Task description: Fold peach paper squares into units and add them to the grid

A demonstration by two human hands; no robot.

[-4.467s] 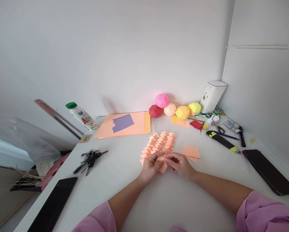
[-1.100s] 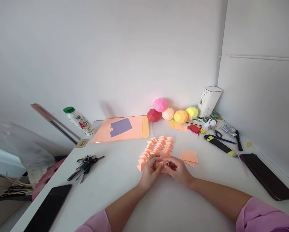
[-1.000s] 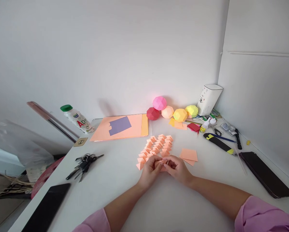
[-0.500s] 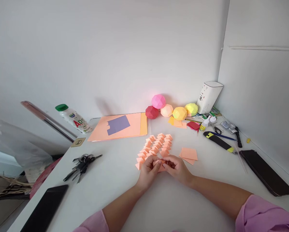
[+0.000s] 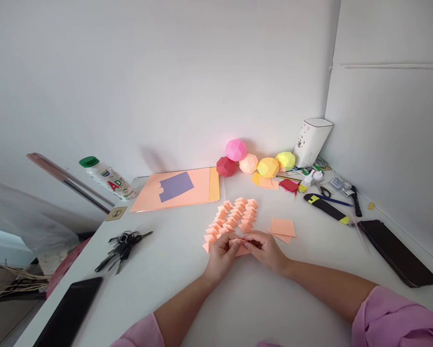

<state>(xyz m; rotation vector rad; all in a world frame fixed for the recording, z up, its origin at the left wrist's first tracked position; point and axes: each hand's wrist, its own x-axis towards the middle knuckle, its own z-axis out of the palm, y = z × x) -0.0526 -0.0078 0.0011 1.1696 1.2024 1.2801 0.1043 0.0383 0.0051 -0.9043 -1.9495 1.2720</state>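
A small peach piece of paper (image 5: 242,249), partly folded, is pinched between my two hands just above the white table. My left hand (image 5: 222,255) grips its left side with thumb and fingers. On its right side my right hand (image 5: 265,250) pinches it, the thumb close to the left thumb. Fingers hide much of the paper, so its exact folds cannot be made out. Right behind the hands stand rows of folded peach paper pieces (image 5: 232,217). To the right of my right hand lie a few flat peach paper squares (image 5: 283,228).
Faceted paper balls (image 5: 268,167) line the wall near a white box (image 5: 313,143). A utility knife (image 5: 328,210), glue bottle (image 5: 305,182) and black pouch (image 5: 398,253) lie right. Left are peach sheets (image 5: 147,193), a bottle (image 5: 110,179), keys (image 5: 123,248) and a black phone-like slab (image 5: 70,311).
Earlier the peach paper hung flatter and pointed downward between my fingers; now it is folded over and held lower and closer. Over the last second my hands barely shift; the view drifts slightly.
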